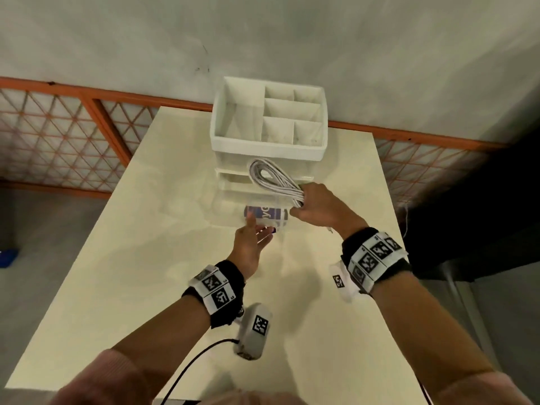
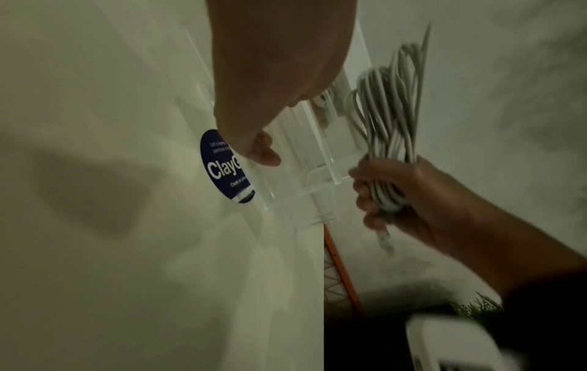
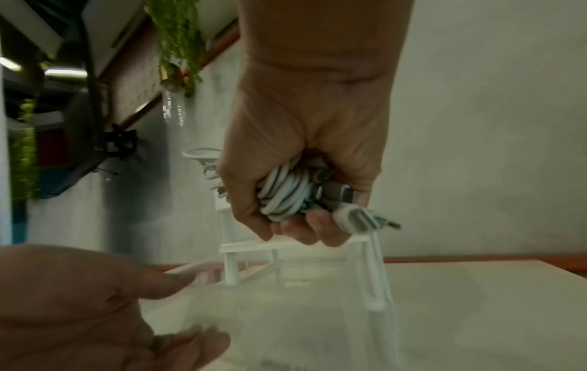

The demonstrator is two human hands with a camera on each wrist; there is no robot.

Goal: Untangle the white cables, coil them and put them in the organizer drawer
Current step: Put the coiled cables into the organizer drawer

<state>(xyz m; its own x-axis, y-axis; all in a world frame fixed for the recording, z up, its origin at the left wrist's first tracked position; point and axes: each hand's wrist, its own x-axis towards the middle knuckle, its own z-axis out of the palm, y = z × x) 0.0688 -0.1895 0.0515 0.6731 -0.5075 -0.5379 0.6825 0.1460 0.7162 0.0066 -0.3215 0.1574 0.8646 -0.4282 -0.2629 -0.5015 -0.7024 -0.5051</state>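
My right hand [image 1: 306,204] grips a coiled bundle of white cables [image 1: 271,179] and holds it over the clear drawer [image 1: 230,206] pulled out of the white organizer [image 1: 267,144]. In the right wrist view the fist [image 3: 301,150] wraps the coil [image 3: 286,193], and connector ends stick out below the fingers. My left hand [image 1: 258,226] is at the drawer front with its fingers loosely extended. Its thumb touches the front by a blue sticker [image 2: 222,165]. The left wrist view shows the coil [image 2: 387,120] standing up from the right fist [image 2: 413,195].
The organizer stands at the far edge of a cream table [image 1: 146,258], against a grey wall. Its top tray has several open compartments. An orange lattice railing [image 1: 58,141] runs behind the table. A dark object [image 1: 482,214] stands off the table's right edge.
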